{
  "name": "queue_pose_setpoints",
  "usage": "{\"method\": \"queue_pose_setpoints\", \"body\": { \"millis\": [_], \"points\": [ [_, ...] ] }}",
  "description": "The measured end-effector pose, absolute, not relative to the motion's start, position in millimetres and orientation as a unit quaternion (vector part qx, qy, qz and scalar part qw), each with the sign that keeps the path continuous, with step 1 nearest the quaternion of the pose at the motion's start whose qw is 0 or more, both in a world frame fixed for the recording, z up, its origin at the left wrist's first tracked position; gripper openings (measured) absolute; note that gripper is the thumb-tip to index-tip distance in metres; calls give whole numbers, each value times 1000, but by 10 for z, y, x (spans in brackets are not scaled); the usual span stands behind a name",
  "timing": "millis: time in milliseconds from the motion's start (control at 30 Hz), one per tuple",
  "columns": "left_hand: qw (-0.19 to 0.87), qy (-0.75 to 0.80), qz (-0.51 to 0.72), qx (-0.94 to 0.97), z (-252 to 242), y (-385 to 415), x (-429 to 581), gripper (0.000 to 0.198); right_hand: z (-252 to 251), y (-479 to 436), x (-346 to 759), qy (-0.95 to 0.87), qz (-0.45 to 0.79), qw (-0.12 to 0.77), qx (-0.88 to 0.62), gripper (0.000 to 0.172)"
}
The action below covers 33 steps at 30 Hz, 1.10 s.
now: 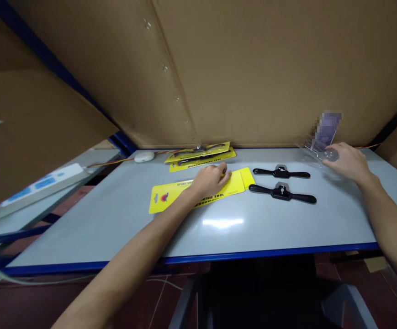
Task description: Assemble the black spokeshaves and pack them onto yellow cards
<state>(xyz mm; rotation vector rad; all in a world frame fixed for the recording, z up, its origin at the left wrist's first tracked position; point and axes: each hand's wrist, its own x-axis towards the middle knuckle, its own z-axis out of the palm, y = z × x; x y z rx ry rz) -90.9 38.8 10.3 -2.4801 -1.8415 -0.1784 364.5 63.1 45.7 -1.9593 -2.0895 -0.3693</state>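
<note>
My left hand (209, 179) lies over the yellow printed packaging cards (235, 183), its fingers curled against them near the middle. These cards overlap, with one sticking out at the right. At the back right, my right hand (351, 161) grips a clear plastic blister cover (330, 155); its outline is blurred. Between the hands, two black spokeshaves lie on the table one behind the other: the rear spokeshave (281, 172) and the front spokeshave (283, 192). Both are out of any packaging.
Packaged spokeshaves on yellow cards (201, 160) are stacked by the back cardboard wall (270, 68). A phone-like upright object (327, 128), partly pixelated, stands behind my right hand. A white rounded device (144, 157) and a power strip (44, 183) are on the left.
</note>
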Motion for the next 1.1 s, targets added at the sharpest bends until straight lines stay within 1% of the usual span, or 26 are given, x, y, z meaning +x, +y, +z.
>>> {"method": "queue_pose_setpoints", "body": {
  "millis": [67, 133, 200, 300, 467, 500, 533, 567, 600, 633, 667, 733, 767, 800, 833, 867, 933, 1033, 1100],
  "points": [
    [22, -592, -62, -803, 101, 405, -946, 36, 434, 652, 3689, -727, -138, 127, -661, 49],
    [20, -591, -67, -804, 99, 424, -984, 38, 377, 685, 3761, -734, -125, 101, -659, 45],
    [14, -591, -75, -803, 100, 442, -1021, 41, 311, 717, 3829, -742, -105, 84, -657, 38],
    [11, -596, -80, -799, 119, 455, -1064, 46, 255, 748, 3878, -751, -87, 90, -649, 29],
    [12, -625, -75, -777, 161, 453, -1073, 57, 362, 700, 3712, -744, -119, 170, -635, 38],
    [10, -632, -75, -771, 163, 455, -1071, 59, 393, 666, 3629, -753, -116, 187, -620, 37],
    [9, -638, -71, -767, 161, 459, -1072, 61, 418, 622, 3530, -771, -106, 201, -595, 35],
    [9, -643, -65, -763, 158, 465, -1074, 62, 433, 570, 3417, -804, -66, 230, -544, 32],
    [9, -646, -58, -761, 152, 470, -1079, 64, 436, 512, 3296, -837, -27, 234, -495, 33],
    [9, -648, -50, -760, 145, 475, -1086, 65, 427, 453, 3174, -859, 0, 231, -457, 37],
    [12, -649, -45, -759, 138, 479, -1094, 65, 408, 395, 3057, -884, 36, 197, -422, 49],
    [23, -647, -50, -761, 126, 481, -1109, 62, 346, 301, 2865, -910, 78, 139, -382, 81],
    [31, -644, -60, -762, 121, 480, -1115, 60, 309, 271, 2799, -913, 89, 117, -380, 92],
    [39, -640, -74, -764, 117, 478, -1121, 58, 272, 252, 2754, -912, 95, 101, -385, 99],
    [47, -636, -89, -765, 114, 477, -1128, 56, 237, 244, 2728, -910, 99, 92, -393, 101],
    [54, -634, -104, -764, 113, 478, -1138, 55, 207, 246, 2719, -907, 102, 89, -399, 99],
    [69, -637, -136, -755, 112, 491, -1177, 52, 161, 267, 2731, -904, 105, 95, -403, 91],
    [87, -655, -195, -725, 99, 545, -1310, 51, 126, 316, 2760, -902, 108, 121, -401, 73],
    [91, -667, -224, -704, 68, 601, -1445, 54, 113, 344, 2760, -898, 112, 139, -402, 62]
  ]
}}
